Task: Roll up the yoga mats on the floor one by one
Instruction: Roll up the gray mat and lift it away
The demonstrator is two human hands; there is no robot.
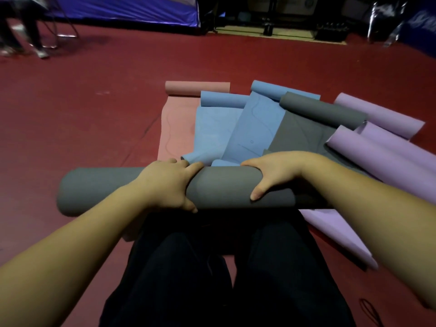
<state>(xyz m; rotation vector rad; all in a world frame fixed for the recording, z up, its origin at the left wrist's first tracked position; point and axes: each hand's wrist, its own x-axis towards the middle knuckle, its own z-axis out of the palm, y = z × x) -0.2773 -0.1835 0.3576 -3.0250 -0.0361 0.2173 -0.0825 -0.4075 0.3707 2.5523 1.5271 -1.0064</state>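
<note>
- grey rolled yoga mat: across lap; L hand & R hand both curled round it
- pink, blue, purple mats: part-unrolled on red floor

We have one wide-angle view, worn on the head and tilted forward and down. It sits close over the forearms and dark-trousered legs. The red floor stretches away to the room's blurred far edge.

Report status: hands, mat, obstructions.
Left hand and right hand both grip rolled grey mat. Blue mats and the rest, ahead, part-unrolled. Nothing in the way.
</note>
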